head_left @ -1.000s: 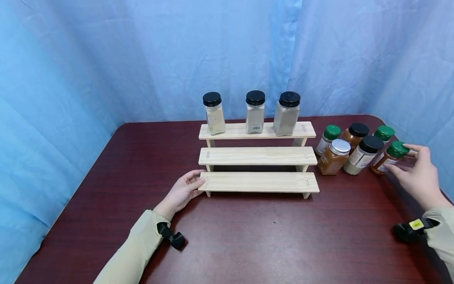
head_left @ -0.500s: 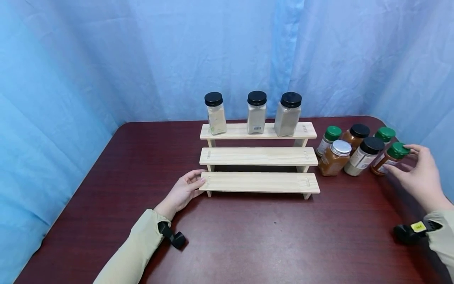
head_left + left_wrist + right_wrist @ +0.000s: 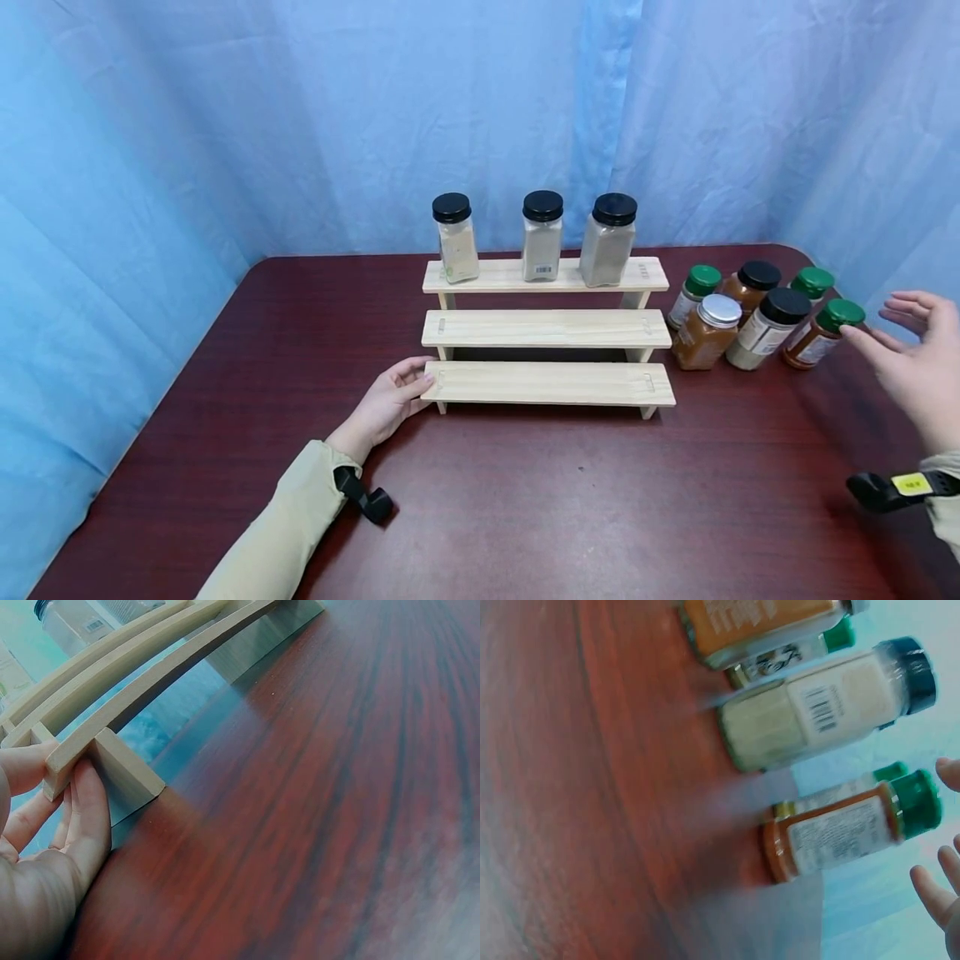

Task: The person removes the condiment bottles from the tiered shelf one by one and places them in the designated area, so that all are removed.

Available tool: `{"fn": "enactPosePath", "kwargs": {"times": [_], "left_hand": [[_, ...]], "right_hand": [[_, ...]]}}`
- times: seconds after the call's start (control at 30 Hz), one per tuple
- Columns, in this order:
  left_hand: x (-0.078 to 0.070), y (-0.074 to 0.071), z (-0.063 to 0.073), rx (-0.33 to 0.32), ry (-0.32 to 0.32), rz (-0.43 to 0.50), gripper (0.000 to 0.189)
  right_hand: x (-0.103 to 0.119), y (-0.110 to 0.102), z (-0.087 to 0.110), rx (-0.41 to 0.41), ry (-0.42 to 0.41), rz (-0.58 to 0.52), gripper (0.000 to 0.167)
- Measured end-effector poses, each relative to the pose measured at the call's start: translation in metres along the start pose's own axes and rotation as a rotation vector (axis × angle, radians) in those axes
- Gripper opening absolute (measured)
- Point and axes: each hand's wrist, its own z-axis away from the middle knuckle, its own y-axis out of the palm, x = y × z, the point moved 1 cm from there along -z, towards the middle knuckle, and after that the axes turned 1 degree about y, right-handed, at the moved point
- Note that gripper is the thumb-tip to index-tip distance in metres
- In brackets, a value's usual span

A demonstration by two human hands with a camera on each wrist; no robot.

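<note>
Right hand (image 3: 918,358): is being drawn off toward the table's (image 3: 540,508) right edge, its fingers (image 3: 933,895) being spread.
Green-lidded red-brown jar (image 3: 816,343): is no longer being gripped.

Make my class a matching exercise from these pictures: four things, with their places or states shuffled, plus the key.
1. Left grip
2. Silver-lidded spice jar
3. Curtain
4. Right grip

A. Blue, behind the table
B. Holding nothing, beside a green-lidded spice jar
C. Pinching the left end of the lowest wooden shelf
D. On the table, right of the wooden rack

Pairs: 1-C, 2-D, 3-A, 4-B
</note>
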Motion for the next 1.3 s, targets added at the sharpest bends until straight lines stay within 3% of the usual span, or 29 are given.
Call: {"fn": "enactPosePath", "kwargs": {"times": [0.17, 0.27, 0.37, 0.67, 0.77, 0.93, 1.03, 1.17, 1.3], "left_hand": [[0.000, 0.000, 0.000, 0.007, 0.004, 0.009, 0.037], [0.000, 0.000, 0.000, 0.014, 0.007, 0.009, 0.038], [0.000, 0.001, 0.001, 0.012, 0.005, 0.006, 0.039], [0.001, 0.000, -0.001, 0.008, -0.007, 0.000, 0.044], [0.003, -0.001, -0.001, 0.014, 0.019, 0.005, 0.046], [0.009, -0.008, -0.003, 0.098, 0.110, 0.051, 0.047], [0.009, -0.008, -0.002, 0.101, 0.110, 0.045, 0.047], [0.003, -0.002, 0.002, 0.031, 0.044, 0.002, 0.048], [-0.001, 0.001, 0.001, 0.009, 0.009, 0.004, 0.041]], "right_hand": [[0.081, -0.015, 0.038, -0.055, 0.012, -0.060, 0.055], [0.105, -0.018, 0.052, -0.066, 0.004, -0.038, 0.053], [0.118, -0.018, 0.060, -0.067, -0.035, -0.038, 0.052], [0.147, -0.010, 0.070, -0.026, -0.278, -0.085, 0.054], [0.157, -0.004, 0.072, 0.022, -0.326, -0.141, 0.055], [0.177, 0.011, 0.077, 0.079, -0.468, -0.264, 0.054], [0.188, 0.022, 0.079, 0.110, -0.542, -0.281, 0.053], [0.198, 0.037, 0.082, 0.149, -0.562, -0.290, 0.051], [0.205, 0.048, 0.082, 0.184, -0.527, -0.293, 0.054]]}}
